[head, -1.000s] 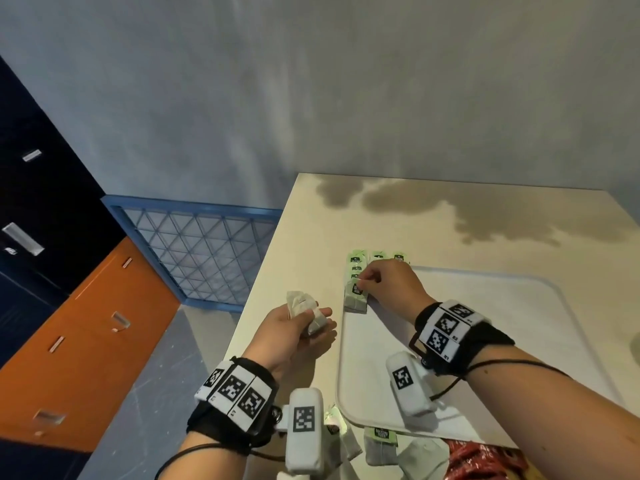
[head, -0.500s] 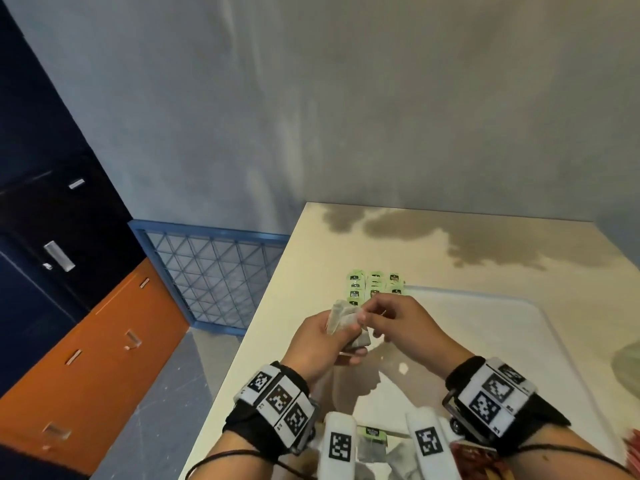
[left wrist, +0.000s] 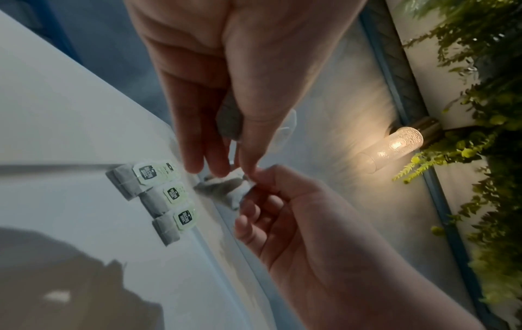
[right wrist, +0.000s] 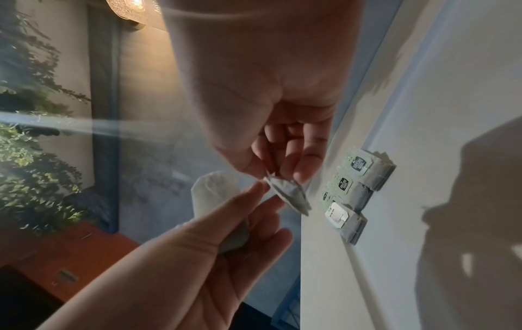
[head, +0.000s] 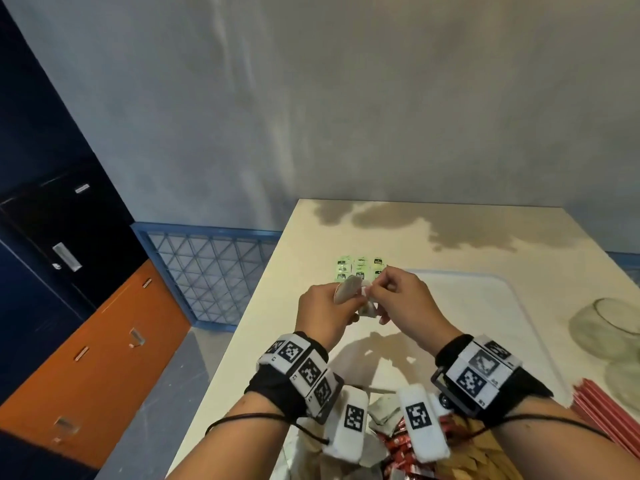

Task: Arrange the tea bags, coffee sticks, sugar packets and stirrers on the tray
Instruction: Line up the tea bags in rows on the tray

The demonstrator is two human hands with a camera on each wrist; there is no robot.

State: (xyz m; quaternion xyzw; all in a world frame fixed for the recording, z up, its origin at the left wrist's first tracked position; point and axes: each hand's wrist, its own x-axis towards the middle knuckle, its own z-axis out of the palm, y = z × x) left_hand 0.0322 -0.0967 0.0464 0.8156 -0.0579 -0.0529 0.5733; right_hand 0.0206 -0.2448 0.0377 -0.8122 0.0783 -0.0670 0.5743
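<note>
Both hands meet in the air above the far-left corner of the white tray (head: 485, 306). My left hand (head: 332, 303) grips a pale tea bag (head: 346, 289), which shows under the thumb in the left wrist view (left wrist: 228, 120). My right hand (head: 388, 289) pinches the corner of a second tea bag (right wrist: 288, 194) between thumb and fingers. A left fingertip (right wrist: 259, 185) is right beside that corner. On the tray's corner lie rows of tea bags with green tags (head: 360, 268), also seen in the left wrist view (left wrist: 158, 192).
Loose tea bags (head: 381, 410), red coffee sticks (head: 398, 448) and red stirrers (head: 606, 417) lie at the table's near edge, partly hidden by my wrists. Glass bowls (head: 606, 323) stand right of the tray. The table's left edge drops to the floor.
My right hand left the tea bag row on the tray and rose to meet the left hand. It now pinches a tea bag held out by the left.
</note>
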